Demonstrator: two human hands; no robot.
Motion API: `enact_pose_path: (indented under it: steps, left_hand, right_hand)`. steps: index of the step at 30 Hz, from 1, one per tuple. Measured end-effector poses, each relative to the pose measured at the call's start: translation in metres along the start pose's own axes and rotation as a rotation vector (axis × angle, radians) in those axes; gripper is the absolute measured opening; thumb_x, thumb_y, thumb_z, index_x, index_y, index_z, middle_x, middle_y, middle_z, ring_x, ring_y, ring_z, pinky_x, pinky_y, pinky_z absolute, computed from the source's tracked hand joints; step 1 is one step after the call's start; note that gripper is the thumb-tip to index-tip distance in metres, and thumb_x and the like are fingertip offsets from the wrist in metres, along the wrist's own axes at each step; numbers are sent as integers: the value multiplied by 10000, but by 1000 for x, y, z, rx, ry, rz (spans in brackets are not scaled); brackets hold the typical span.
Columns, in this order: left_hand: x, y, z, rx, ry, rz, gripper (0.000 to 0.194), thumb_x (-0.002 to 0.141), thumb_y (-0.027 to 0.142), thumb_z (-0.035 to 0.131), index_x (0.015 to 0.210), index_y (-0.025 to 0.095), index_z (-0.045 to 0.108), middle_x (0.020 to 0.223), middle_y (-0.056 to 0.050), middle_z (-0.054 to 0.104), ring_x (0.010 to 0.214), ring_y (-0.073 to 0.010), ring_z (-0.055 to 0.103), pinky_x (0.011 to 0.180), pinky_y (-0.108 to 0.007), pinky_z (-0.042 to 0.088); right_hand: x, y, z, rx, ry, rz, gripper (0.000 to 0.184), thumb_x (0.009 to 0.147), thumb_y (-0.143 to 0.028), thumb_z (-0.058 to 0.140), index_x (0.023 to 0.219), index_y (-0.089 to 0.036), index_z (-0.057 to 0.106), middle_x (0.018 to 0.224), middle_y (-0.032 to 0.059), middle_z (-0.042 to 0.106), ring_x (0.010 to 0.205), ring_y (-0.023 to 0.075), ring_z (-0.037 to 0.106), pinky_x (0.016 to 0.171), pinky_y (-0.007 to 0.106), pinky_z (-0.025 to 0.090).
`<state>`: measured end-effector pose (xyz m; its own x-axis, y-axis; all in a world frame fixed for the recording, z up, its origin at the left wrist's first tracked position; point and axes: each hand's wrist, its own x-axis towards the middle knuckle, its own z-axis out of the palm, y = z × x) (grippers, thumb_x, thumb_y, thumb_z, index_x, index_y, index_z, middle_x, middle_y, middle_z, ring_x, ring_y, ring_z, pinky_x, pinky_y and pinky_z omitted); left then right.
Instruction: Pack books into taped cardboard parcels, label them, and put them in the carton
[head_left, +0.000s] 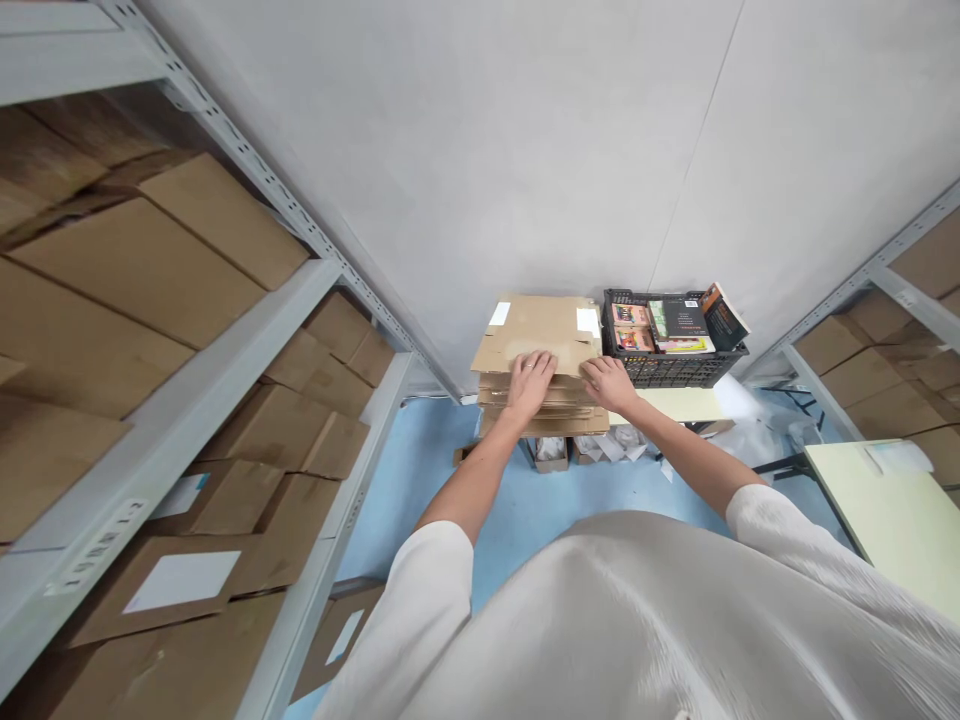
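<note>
A stack of flattened cardboard boxes (544,418) stands against the wall, its layers slightly uneven at the front. On top lies a flat cardboard piece (546,322) with two white labels near its far corners. My left hand (532,382) is closed over the middle of that piece's near edge, fingers curled on its upper face. At the near right corner, my right hand (609,383) grips the same piece. What lies under both palms is hidden.
A black plastic crate (667,372) of books sits right of the stack on a pale table (686,404). Metal shelving (300,240) with cardboard boxes rises at left, more at right. Small open boxes (551,455) stand beneath. Another table (892,510) is at right.
</note>
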<state>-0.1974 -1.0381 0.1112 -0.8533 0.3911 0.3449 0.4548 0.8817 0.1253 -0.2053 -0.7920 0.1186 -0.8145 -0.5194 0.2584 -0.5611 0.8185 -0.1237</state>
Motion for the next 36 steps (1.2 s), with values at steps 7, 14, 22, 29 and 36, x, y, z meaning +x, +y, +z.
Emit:
enact_pose_path:
  steps: [7, 14, 22, 29, 36]
  left_hand:
    - [40, 27, -20, -91, 124, 112, 630, 1029, 119, 438, 1634, 258, 540, 1644, -138, 594, 1594, -303, 463, 1387, -635, 158]
    - [83, 93, -19, -150, 148, 247, 619, 1044, 128, 424, 1641, 251, 528, 1662, -135, 575, 1611, -298, 452, 1398, -661, 132]
    - [122, 219, 6, -208, 107, 454, 585, 1065, 122, 367, 1604, 218, 573, 1645, -143, 592, 1588, -288, 491, 1400, -654, 147]
    - [146, 383, 45, -298, 41, 662, 616, 1037, 120, 433, 1629, 248, 547, 1649, -135, 589, 1589, -295, 489, 1398, -667, 145]
    - [136, 561, 90, -390, -81, 876, 611, 1030, 133, 418, 1613, 241, 569, 1638, -135, 601, 1569, -289, 506, 1399, -631, 163]
  right_hand:
    - [11, 0, -39, 16, 140, 18, 559, 1106, -328, 461, 1656, -241, 505, 1648, 157, 544, 1489, 371, 409, 1245, 562, 270]
    - [-39, 42, -81, 4, 202, 144, 597, 1098, -300, 441, 1693, -264, 461, 1690, 146, 502, 1509, 393, 395, 1269, 600, 227]
    - [-151, 105, -124, -82, 247, 342, 544, 1118, -261, 387, 1641, -269, 534, 1639, 132, 565, 1475, 360, 438, 1262, 561, 249]
    - [-300, 171, -168, -116, 253, 550, 563, 1110, -266, 427, 1669, -286, 497, 1646, 128, 561, 1476, 369, 440, 1263, 573, 267]
    - [-465, 210, -195, -151, 219, 812, 589, 1104, -264, 444, 1692, -271, 471, 1650, 140, 554, 1459, 381, 448, 1240, 575, 300]
